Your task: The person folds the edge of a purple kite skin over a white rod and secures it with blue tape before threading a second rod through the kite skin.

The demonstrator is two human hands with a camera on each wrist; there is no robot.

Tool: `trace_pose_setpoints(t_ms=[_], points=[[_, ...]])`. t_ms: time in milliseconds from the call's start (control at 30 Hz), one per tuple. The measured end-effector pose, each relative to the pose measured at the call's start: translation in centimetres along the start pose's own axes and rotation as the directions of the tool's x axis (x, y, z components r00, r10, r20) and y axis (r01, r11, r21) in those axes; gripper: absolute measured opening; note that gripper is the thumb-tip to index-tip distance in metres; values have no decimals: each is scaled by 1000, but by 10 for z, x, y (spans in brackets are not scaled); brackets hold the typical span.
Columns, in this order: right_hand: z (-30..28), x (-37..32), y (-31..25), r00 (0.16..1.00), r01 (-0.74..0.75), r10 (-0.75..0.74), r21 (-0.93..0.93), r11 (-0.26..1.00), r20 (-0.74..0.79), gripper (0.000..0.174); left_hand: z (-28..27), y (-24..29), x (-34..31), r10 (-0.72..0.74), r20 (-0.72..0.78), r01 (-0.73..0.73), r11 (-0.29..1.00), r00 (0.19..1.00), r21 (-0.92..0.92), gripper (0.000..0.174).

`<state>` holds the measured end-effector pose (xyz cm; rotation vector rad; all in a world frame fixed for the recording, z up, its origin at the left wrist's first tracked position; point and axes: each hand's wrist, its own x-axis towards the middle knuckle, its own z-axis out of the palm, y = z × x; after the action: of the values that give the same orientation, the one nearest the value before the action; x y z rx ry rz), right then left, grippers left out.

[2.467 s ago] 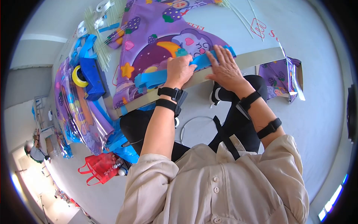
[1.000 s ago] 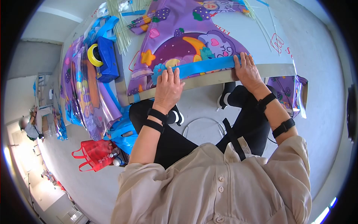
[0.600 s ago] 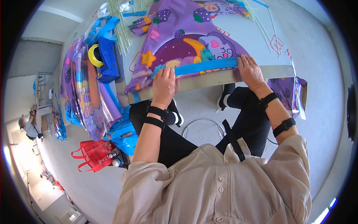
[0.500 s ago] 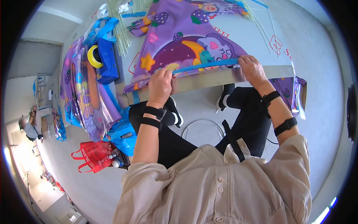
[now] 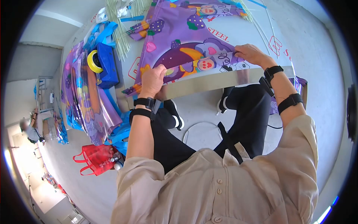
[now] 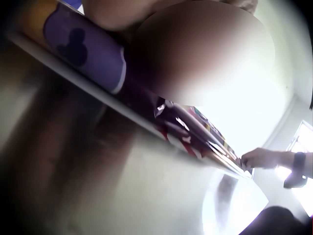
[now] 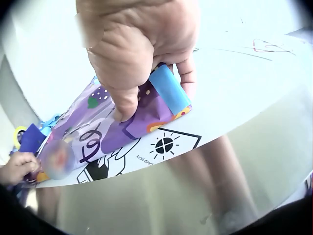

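A purple printed plastic sheet (image 5: 172, 30) with a cartoon moon and berries lies on the board-covered work table. Its near edge is turned over into a band (image 5: 205, 64) that spans the gap between my hands. My left hand (image 5: 152, 80) pinches this band at its left end. At the other end my right hand (image 5: 251, 54) pinches it, thumb (image 7: 128, 100) on the near side and fingers behind. A short bit of blue strip (image 7: 169, 90) shows beside the right fingers; in the head view the strip is hidden by the fold.
A blue tape dispenser (image 5: 107, 67) with a yellow roll stands at the left. Beyond it lie blue straps (image 5: 102, 34) and thin pale rods (image 5: 118, 33). More printed film (image 5: 84, 89) hangs over the left side. The metal table edge (image 5: 201, 85) runs in front; a red bag (image 5: 97, 158) is below.
Earlier the hands pressed flat along the blue strip on the sheet's near edge. Both now pinch the edge and have turned it over away from the body, covering the strip.
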<state>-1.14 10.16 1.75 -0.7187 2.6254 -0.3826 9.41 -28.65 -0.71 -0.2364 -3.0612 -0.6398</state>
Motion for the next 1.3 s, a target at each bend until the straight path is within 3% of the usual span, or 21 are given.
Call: trace_pose_setpoints(t_ms=[100, 167, 300, 367, 433, 467, 567, 600, 700, 767, 800, 867, 900, 933, 967, 1033, 1100, 1133, 1200, 1233, 1300], points=[[6, 8, 9, 999, 43, -44, -40, 998, -9, 22, 6, 11, 0, -5, -39, 11, 987, 999, 160, 16], [1, 7, 0, 999, -38, 38, -9, 999, 12, 20, 4, 24, -1, 38, -104, -8, 962, 994, 274, 14], [-6, 11, -11, 998, -50, 52, -56, 997, 42, 20, 5, 44, 2, 193, -237, -36, 840, 952, 541, 6], [-6, 14, -13, 997, -46, 51, -85, 995, 52, 20, 18, 42, 6, 169, -222, -56, 895, 960, 442, 9], [-4, 15, -12, 998, -31, 38, -119, 992, 53, 22, 27, 49, 1, 232, -202, -168, 942, 952, 291, 21], [-3, 16, -11, 997, -37, 43, -116, 993, 57, 22, 36, 48, -2, 209, -150, -177, 963, 966, 201, 38], [2, 18, -6, 998, -21, 27, -113, 993, 60, 26, 24, 88, -17, 239, -63, -214, 938, 969, 274, 53], [0, 16, -6, 1000, -10, 12, -85, 996, 24, 28, 37, 82, -19, 181, 47, -187, 953, 982, 238, 61], [-1, 7, -6, 997, -79, 79, 9, 997, 5, 30, 36, 84, -20, 170, 65, -182, 944, 983, 275, 63], [2, 1, -9, 962, -226, 234, 69, 972, -139, 30, 40, 82, -21, 153, 81, -168, 954, 985, 250, 65], [5, -1, -7, 964, -225, 232, 67, 972, -133, 30, 41, 81, -20, 152, 79, -167, 954, 985, 249, 66], [13, -8, 1, 895, -311, 343, 153, 938, -285, 29, 41, 80, -21, 140, 81, -156, 956, 987, 247, 66], [17, -10, 6, 901, -303, 334, 149, 941, -278, 29, 42, 80, -21, 146, 70, -158, 959, 987, 235, 67], [22, -11, 9, 826, -376, 356, 44, 926, -436, 30, 42, 80, -22, 145, 57, -154, 962, 988, 227, 68], [29, -6, 9, 735, -451, 343, -43, 892, -585, 32, 42, 78, -23, 121, 56, -131, 964, 991, 233, 68], [33, -12, -24, 764, -369, 226, -122, 921, -605, 42, 42, 79, -23, 136, 40, -142, 969, 990, 200, 69], [52, -17, -66, 825, 51, -193, -270, 962, -531, 53, 43, 78, -22, 103, 29, -106, 976, 994, 190, 69], [63, -20, -88, 822, 77, -212, -265, 961, -528, 53, 44, 78, -22, 113, 26, -116, 979, 993, 166, 68], [86, -26, -122, 920, 81, -157, -219, 972, -359, 65, 42, 77, -23, 109, 36, -113, 987, 993, 118, 65], [92, -23, -124, 917, 100, -174, -216, 971, -358, 65, 42, 74, -24, 93, 32, -96, 987, 995, 129, 65], [100, -23, -109, 883, -223, 139, -139, 965, -449, 70, 42, 65, -25, 140, 33, -142, 986, 990, 91, 64]])
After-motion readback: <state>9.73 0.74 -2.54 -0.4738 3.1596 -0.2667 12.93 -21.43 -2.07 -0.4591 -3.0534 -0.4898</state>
